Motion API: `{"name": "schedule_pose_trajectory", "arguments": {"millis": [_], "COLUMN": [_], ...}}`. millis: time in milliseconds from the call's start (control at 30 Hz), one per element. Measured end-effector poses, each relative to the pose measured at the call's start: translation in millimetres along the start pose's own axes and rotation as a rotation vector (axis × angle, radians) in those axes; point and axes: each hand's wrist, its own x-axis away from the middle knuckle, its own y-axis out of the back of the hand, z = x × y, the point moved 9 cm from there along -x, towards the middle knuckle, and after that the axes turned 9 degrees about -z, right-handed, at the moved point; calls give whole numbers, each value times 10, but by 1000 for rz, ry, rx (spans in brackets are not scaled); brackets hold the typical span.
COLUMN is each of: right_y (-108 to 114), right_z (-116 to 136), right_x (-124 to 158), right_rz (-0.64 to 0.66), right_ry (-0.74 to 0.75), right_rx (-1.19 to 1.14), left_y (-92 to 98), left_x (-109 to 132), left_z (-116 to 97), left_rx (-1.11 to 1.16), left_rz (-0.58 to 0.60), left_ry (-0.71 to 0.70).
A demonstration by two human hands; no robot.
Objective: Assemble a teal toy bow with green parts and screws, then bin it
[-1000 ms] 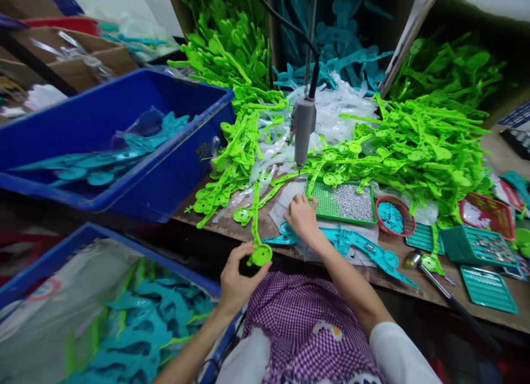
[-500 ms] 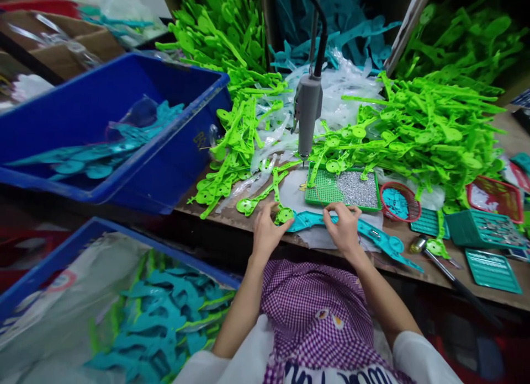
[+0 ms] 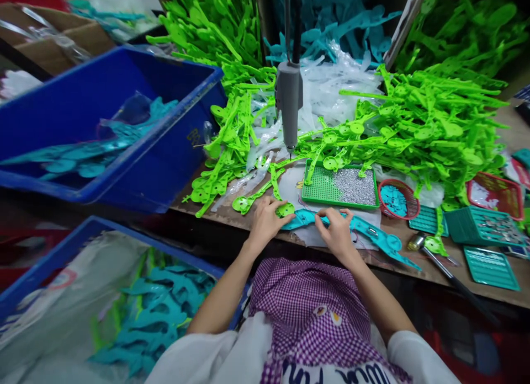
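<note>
A long turquoise plastic piece [image 3: 375, 234] lies along the front edge of the bench. My left hand [image 3: 265, 221] closes on its left end, thumb and forefinger bent around that end. A lime-green plastic part with a round disc [image 3: 285, 209] is right by those fingertips. Over the middle of the turquoise piece, my right hand [image 3: 336, 229] has its thumb and fingers drawn together in a pinch. Whatever small thing it holds there is hidden by the fingers. Just behind the hands sits a green tray [image 3: 321, 198] with many small metal screws [image 3: 355, 186].
A grey electric screwdriver [image 3: 290, 100] hangs above the bench. Lime-green parts [image 3: 434, 130] are heaped behind. To the right are a red basket [image 3: 398, 214] of small turquoise pieces and a hammer [image 3: 439, 262]. Blue bins [image 3: 182, 136] stand at left.
My right hand has shifted slightly left along the turquoise piece, and its fingers have dipped closer to it. The left hand stays at the left end. The view has turned a little.
</note>
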Motion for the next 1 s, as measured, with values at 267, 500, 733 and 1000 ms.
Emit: {"name": "schedule_pose_trajectory", "arguments": {"millis": [267, 500, 733, 1000], "right_y": [-33, 31, 163, -358], "right_z": [-66, -135, -140, 352], "right_x": [79, 84, -265, -540], "right_rz": [32, 20, 2, 251], "right_ry": [-57, -245, -374, -134], "right_rx": [-9, -54, -92, -159], "left_y": [-28, -178, -175, 80], "left_x": [-58, -18, -66, -65], "left_z": [-23, 21, 141, 115], "left_rx": [-35, -60, -105, -122], "left_rz": [216, 318, 282, 107], "left_ry": [-36, 22, -52, -138]}}
